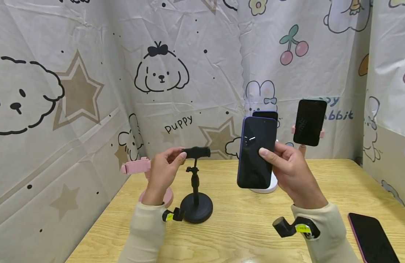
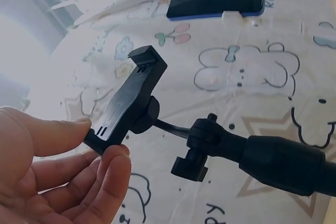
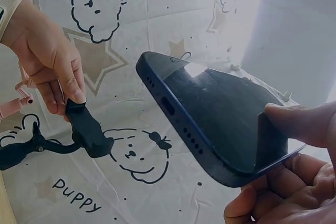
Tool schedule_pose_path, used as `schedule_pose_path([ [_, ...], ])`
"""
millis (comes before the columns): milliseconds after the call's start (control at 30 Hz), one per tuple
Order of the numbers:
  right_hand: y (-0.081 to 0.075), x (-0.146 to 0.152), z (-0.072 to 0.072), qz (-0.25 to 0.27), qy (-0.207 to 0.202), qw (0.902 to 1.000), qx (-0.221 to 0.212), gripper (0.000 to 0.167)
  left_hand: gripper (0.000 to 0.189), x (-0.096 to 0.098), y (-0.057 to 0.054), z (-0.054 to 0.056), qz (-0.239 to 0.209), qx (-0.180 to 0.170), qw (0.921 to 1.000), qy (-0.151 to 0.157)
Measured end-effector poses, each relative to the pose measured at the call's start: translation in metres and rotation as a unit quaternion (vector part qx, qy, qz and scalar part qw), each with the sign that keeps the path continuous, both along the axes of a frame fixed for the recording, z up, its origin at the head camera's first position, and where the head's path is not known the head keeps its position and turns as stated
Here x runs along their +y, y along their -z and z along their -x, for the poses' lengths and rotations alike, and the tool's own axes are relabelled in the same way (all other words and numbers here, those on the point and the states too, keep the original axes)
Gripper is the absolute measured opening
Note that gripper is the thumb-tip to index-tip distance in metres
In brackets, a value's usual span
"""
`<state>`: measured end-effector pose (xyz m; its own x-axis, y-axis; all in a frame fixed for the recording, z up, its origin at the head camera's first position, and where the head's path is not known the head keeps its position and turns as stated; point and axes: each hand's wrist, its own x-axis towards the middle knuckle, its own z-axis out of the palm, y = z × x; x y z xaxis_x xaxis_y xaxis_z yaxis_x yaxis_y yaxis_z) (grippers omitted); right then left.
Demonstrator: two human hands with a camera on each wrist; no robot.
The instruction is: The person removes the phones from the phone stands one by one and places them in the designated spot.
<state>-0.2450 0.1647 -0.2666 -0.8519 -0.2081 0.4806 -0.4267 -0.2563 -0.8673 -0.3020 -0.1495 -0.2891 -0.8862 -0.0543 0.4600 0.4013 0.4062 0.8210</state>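
My left hand (image 1: 164,170) pinches the left end of the black clamp (image 1: 197,152) on top of a black phone stand (image 1: 196,206). In the left wrist view, thumb and fingers grip one end of that clamp (image 2: 123,103), and its cradle holds nothing. My right hand (image 1: 292,170) holds a smartphone (image 1: 256,153) with a blue edge, upright, thumb on the dark screen and fingers behind. The right wrist view shows the phone's bottom edge (image 3: 173,114) with its charging port. Phone and clamp are apart, the phone to the right of the stand.
A pink phone stand (image 1: 136,166) stands behind my left hand. Behind the held phone is another phone (image 1: 265,114) above a white round base (image 1: 266,188). Farther right, a pink stand bears a dark phone (image 1: 310,122). A pink-edged phone (image 1: 373,237) lies at the table's (image 1: 229,233) right front.
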Motion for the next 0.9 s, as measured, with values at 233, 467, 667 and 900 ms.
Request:
schedule_pose_path([
  [233, -0.002, 0.002, 0.001, -0.014, 0.013, 0.9998, -0.007, 0.029, 0.024, -0.008, 0.000, 0.007, -0.003, 0.009, 0.9988, -0.048],
  [467, 0.002, 0.011, -0.002, -0.050, 0.043, 0.9978, -0.008, 0.039, 0.024, -0.009, 0.003, 0.012, -0.006, 0.010, 0.9980, -0.063],
  [667, 0.009, 0.021, -0.004, -0.089, 0.069, 0.9933, -0.027, 0.037, 0.026, -0.013, 0.007, 0.014, -0.008, 0.012, 0.9969, -0.077],
  [900, 0.021, 0.039, -0.007, -0.194, 0.126, 0.9708, -0.065, 0.055, 0.027, -0.019, 0.008, 0.019, -0.024, 0.007, 0.9961, -0.084],
])
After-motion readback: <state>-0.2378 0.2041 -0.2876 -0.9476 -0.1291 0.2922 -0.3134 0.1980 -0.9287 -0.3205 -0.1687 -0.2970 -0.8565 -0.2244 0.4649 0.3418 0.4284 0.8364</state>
